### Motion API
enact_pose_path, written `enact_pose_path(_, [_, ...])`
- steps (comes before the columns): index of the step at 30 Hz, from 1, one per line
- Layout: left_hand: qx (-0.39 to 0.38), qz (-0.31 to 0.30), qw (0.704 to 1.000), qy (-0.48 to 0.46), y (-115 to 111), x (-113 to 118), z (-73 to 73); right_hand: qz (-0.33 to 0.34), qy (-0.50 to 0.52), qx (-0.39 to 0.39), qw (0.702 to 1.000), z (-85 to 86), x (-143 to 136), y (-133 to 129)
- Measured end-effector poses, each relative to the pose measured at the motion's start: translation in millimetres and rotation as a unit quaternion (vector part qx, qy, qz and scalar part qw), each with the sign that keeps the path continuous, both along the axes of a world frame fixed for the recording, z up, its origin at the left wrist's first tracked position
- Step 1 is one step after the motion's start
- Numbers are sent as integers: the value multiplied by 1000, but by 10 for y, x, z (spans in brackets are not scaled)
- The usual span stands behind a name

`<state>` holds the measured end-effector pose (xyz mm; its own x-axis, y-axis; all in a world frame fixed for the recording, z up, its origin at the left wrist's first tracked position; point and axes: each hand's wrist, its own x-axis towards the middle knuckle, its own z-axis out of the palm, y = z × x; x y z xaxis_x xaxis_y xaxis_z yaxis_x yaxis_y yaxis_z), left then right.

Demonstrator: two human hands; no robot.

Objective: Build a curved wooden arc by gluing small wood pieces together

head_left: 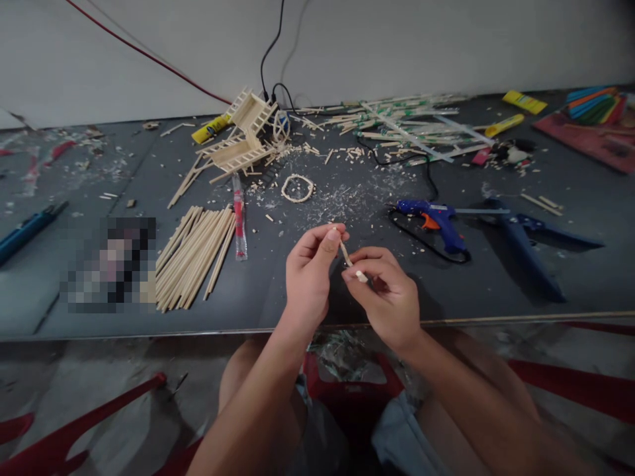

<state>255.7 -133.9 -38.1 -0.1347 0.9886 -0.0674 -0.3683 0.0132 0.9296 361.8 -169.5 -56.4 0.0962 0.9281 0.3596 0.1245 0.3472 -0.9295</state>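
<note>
Just above the table's front edge, my left hand (pixel 312 268) pinches the upper end of a short piece of wooden stick (pixel 345 252). The stick slants down to my right hand (pixel 389 291), whose fingers are closed on its lower part. A small pale stub (pixel 362 276) pokes out by my right thumb. Beyond my hands, a ring of small wooden pieces (pixel 297 188) lies flat on the dark table (pixel 262 284). To the left is a bundle of wooden sticks (pixel 196 258). On the right lies a blue glue gun (pixel 436 221) with a glue stick in its back.
Wooden models (pixel 243 149) stand at the back, beside a yellow tube (pixel 211 129). Blue cutters (pixel 533 244) lie at right. A heap of sticks (pixel 397 125) and scattered offcuts cover the back. A black cord (pixel 429 178) runs to the glue gun.
</note>
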Motion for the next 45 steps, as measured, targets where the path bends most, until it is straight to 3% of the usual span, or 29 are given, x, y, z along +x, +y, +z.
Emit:
enact_pose_path(4, [3,-16,1000,-16,15,-24,-8,-10,90,-60,994,-6,-14,34])
enact_pose_path(9, [-9,-45,999,-28,15,-47,-20,-9,245,-182,952,-16,48,146])
enact_pose_path(17, [-11,-91,995,-33,12,-50,9,17,349,-217,912,35,144,235])
enact_pose_path(25, [-16,-74,997,0,18,-79,-26,15,369,-216,904,71,165,226])
enact_pose_path(36, [2,-41,998,40,9,-48,-8,-3,299,-185,936,18,156,194])
enact_pose_path(45, [17,-9,997,74,13,-73,-34,1,296,-169,940,6,157,184])
